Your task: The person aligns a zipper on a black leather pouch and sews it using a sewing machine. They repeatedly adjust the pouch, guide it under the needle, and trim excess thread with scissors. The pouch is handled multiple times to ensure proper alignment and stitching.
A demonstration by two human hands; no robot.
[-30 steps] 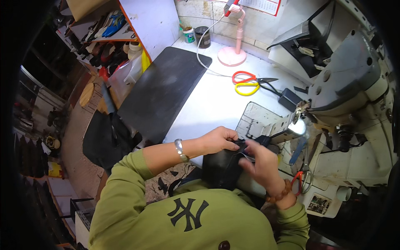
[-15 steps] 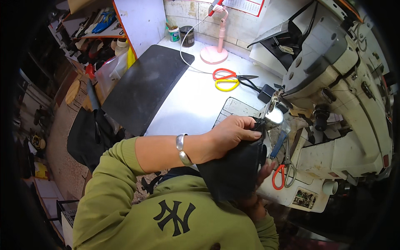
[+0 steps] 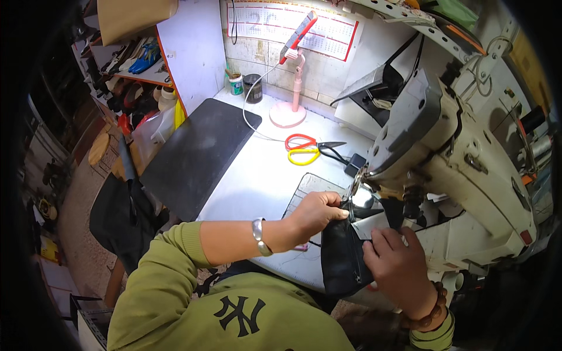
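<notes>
L hand [image 3: 317,217] pinches far end of blk zippered pouch [image 3: 336,263], just beside sewing machine [image 3: 433,137] head. R hand [image 3: 398,263] curled against its grey lining [image 3: 369,224]; grip can't be confirmed. Rec.: 2-hand even tension, lining flat, zip pull [image 3: 358,277] clear of head.

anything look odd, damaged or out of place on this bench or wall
No spill stands out. Two mild oddities: the scissors on the white tabletop have mismatched handles, one red, one yellow; and the wall tiles behind the pink stand look stained.
</notes>
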